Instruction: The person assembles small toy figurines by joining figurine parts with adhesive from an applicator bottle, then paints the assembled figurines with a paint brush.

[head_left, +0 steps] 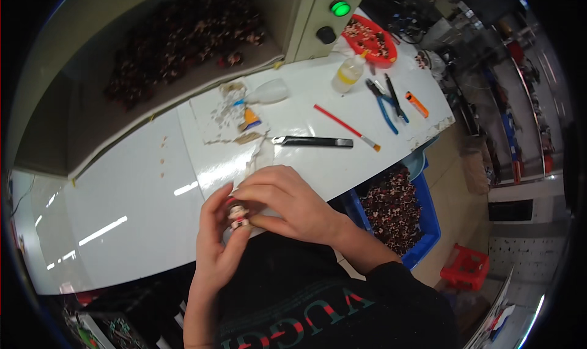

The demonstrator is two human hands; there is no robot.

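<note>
Close to the table's near edge, both hands meet around a small toy figurine (238,215) with a dark and red top, a pale face and a red-and-white body. My left hand (214,248) is closed on it from the left, thumb along its lower side. From the other side, my right hand (292,205) grips it with bent fingers near its top and the thumb by its side. The fingers cover part of the figurine. Just beyond the hands lies a black utility knife (315,141), touched by neither.
On the white table (134,208) are a red brush (342,126), blue-handled pliers (385,111), a yellow-liquid bottle (348,75) and a clear squeeze bottle (269,92). Many figurines fill the booth (183,43) behind, a red basin (390,59) and a blue crate (433,226) at right.
</note>
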